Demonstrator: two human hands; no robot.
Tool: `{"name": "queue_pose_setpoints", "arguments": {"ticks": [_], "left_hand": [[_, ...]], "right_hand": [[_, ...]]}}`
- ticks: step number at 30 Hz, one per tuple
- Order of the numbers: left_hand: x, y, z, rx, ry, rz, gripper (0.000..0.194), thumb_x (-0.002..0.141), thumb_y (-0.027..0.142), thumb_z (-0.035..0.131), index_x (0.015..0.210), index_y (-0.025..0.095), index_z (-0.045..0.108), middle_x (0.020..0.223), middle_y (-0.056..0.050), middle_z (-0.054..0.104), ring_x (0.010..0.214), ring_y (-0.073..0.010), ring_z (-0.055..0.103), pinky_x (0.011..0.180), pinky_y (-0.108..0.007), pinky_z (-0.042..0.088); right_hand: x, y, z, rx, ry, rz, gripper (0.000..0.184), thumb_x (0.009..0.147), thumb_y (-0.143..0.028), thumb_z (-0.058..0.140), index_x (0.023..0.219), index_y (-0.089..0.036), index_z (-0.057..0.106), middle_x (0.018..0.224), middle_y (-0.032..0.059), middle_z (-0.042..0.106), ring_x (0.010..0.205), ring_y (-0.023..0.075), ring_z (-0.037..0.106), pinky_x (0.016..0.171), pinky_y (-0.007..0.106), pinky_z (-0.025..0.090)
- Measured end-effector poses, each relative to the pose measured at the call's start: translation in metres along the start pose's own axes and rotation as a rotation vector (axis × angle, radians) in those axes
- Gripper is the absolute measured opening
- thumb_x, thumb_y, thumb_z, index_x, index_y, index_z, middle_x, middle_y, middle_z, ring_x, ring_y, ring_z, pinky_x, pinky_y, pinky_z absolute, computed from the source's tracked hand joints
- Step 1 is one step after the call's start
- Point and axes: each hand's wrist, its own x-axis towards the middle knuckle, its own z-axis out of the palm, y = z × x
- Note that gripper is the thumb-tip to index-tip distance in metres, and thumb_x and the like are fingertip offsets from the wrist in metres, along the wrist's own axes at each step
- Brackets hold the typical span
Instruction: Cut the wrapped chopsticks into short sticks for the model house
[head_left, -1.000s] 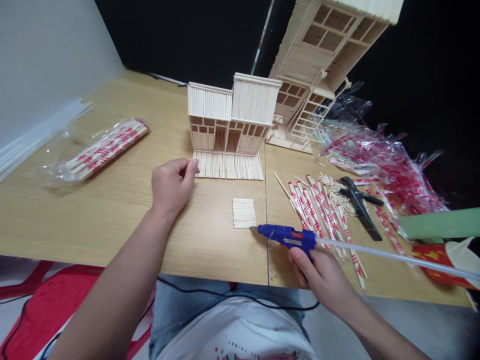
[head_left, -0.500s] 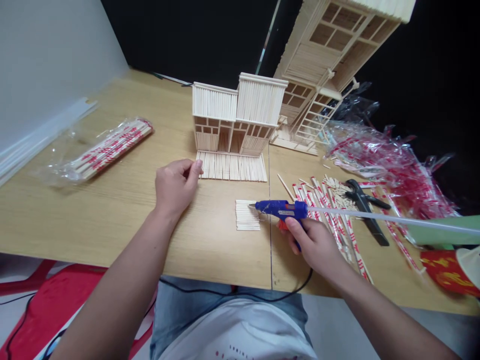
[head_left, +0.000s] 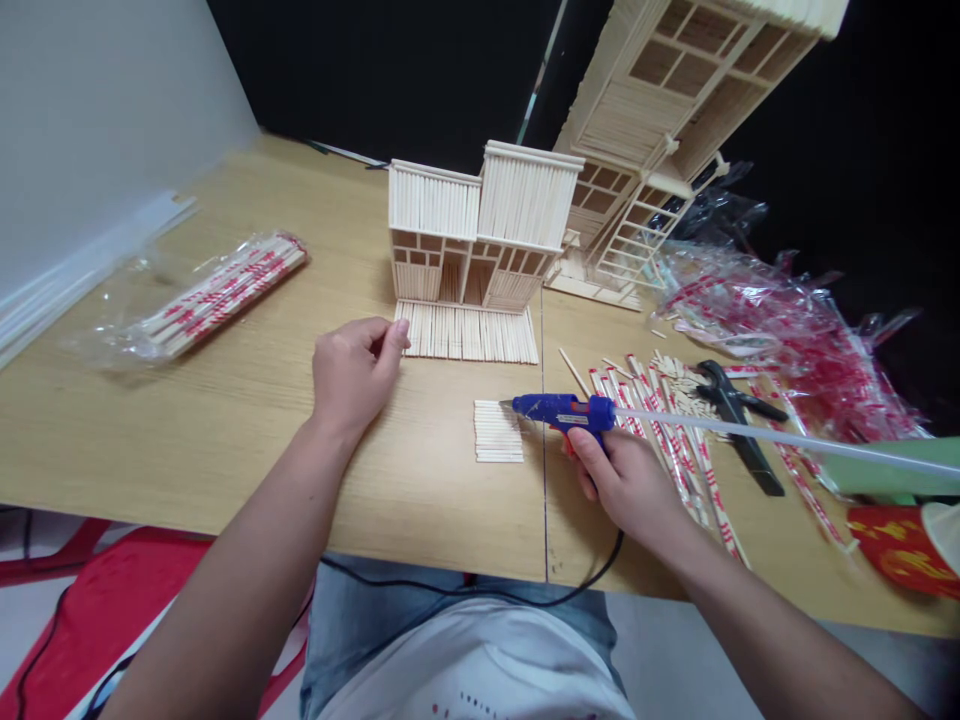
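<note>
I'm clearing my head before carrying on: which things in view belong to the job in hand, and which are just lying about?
Likely in the job:
blue glue gun, in the right hand
small stick panel, at its nozzle
stick house, by the left hand

Seemingly lying about:
bagged sticks
plastic wrappers
black tool
red cup
</note>
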Motion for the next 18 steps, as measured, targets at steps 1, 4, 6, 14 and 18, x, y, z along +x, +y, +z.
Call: {"name": "queue_pose_setpoints", "arguments": {"ticks": [1,4,6,14,18], "left_hand": [[0.000,0.000,0.000,0.000,0.001,-0.001,0.037,0.095,0.041,0.051,0.070,0.021,0.070,0.064,-0.001,0.068,0.061,-0.0155,0.061,0.057,-0.029,0.039],[0.000,0.000,0.000,0.002,0.003,0.000,0.038,0.095,0.042,0.051,0.070,0.021,0.070,0.064,-0.001,0.068,0.061,-0.0156,0.061,0.057,-0.029,0.038],[0.000,0.000,0.000,0.000,0.003,0.003,0.038,0.095,0.041,0.051,0.069,0.020,0.070,0.064,-0.001,0.068,0.061,-0.0157,0.061,0.057,-0.029,0.038],[0.000,-0.001,0.000,-0.001,0.005,-0.002,0.038,0.095,0.042,0.051,0.071,0.020,0.070,0.066,-0.002,0.069,0.062,-0.0159,0.061,0.056,-0.029,0.038],[0.000,-0.001,0.001,0.003,0.007,-0.002,0.038,0.095,0.041,0.051,0.071,0.020,0.071,0.065,-0.002,0.068,0.062,-0.0160,0.061,0.056,-0.029,0.037]], "right_hand": [[0.000,0.000,0.000,-0.002,-0.001,0.004,0.057,0.098,-0.062,0.033,0.061,-0.023,0.053,0.046,0.0006,0.059,0.047,0.0165,0.057,0.054,0.028,0.038],[0.000,0.000,0.001,-0.011,0.003,0.003,0.056,0.098,-0.061,0.034,0.061,-0.023,0.052,0.045,0.0006,0.059,0.046,0.0166,0.056,0.054,0.028,0.037],[0.000,-0.001,0.001,-0.014,0.007,-0.003,0.055,0.098,-0.060,0.034,0.061,-0.023,0.052,0.045,0.0007,0.059,0.046,0.0167,0.057,0.054,0.028,0.038],[-0.008,-0.001,0.000,-0.018,0.006,-0.037,0.055,0.099,-0.060,0.034,0.062,-0.024,0.053,0.045,0.0007,0.059,0.047,0.0175,0.058,0.053,0.028,0.039],[-0.014,0.002,0.001,-0.019,-0.007,-0.049,0.053,0.100,-0.057,0.034,0.065,-0.024,0.056,0.046,0.0004,0.059,0.048,0.0184,0.059,0.054,0.029,0.040]]}}
